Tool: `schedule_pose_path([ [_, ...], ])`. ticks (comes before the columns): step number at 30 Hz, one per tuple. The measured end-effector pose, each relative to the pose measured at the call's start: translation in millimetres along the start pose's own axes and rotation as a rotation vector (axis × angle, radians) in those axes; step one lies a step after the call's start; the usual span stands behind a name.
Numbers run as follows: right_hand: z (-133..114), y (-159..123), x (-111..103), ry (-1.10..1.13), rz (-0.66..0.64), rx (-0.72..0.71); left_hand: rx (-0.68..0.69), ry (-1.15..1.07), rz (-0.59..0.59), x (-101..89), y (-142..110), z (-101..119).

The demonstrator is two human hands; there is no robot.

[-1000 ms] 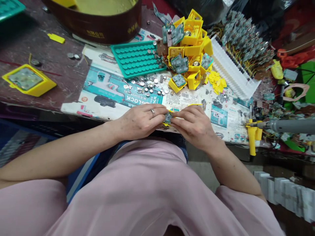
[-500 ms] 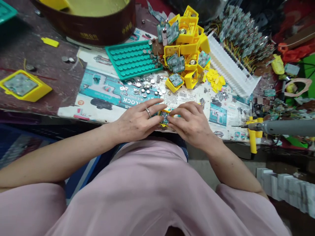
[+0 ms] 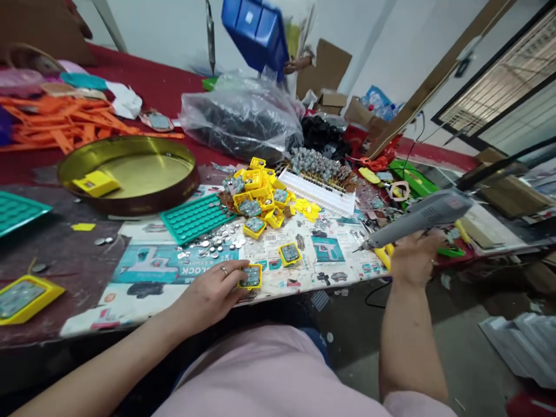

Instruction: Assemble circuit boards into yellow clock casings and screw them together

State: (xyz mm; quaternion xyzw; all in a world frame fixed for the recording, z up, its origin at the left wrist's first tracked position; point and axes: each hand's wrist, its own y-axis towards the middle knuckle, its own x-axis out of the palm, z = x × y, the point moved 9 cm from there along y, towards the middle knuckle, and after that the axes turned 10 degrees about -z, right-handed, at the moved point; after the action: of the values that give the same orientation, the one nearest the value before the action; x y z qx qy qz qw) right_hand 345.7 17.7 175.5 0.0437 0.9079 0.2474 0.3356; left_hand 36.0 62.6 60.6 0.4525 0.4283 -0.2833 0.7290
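My left hand (image 3: 216,289), with a ring on one finger, grips the left side of a small yellow plastic case (image 3: 251,277) that holds a circuit board, near the table's front edge. A second yellow case (image 3: 289,253) with a board lies just to its right. My right hand (image 3: 416,256) is blurred, out to the right under a grey electric screwdriver (image 3: 421,217). The screwdriver's body covers part of the fingers, so whether they hold it cannot be seen. Beside that hand is a yellow tool handle (image 3: 384,256).
Behind the cases lie loose button cells (image 3: 217,240), a green ridged tray (image 3: 180,223), a heap of yellow cases (image 3: 260,188) and a white foam strip (image 3: 321,194). A round tin (image 3: 130,204) stands left. Another yellow case (image 3: 26,298) sits at far left.
My right hand has left the case and moved right to the screwdriver. My left hand stays at a case. A second case now lies to its right. The view has tilted up.
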Motion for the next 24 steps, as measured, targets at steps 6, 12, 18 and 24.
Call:
schedule_pose_path([
  [6,50.1,-38.8,-28.2,0.274,0.122,0.175,-0.064,0.016,-0.006,-2.7,-3.8,-4.9],
  [12,32.6,-31.9,27.7,0.585,0.092,0.151,-0.166,-0.111,0.055,-39.7,19.1,-11.7],
  [18,-13.8,22.0,108.2,0.729,0.161,0.240,-0.102,-0.563,0.110,-68.1,102.6,17.3],
  [24,-30.3,31.5,130.1,0.616,0.202,0.206,0.117,-0.632,0.202,-89.2,146.4,56.1],
])
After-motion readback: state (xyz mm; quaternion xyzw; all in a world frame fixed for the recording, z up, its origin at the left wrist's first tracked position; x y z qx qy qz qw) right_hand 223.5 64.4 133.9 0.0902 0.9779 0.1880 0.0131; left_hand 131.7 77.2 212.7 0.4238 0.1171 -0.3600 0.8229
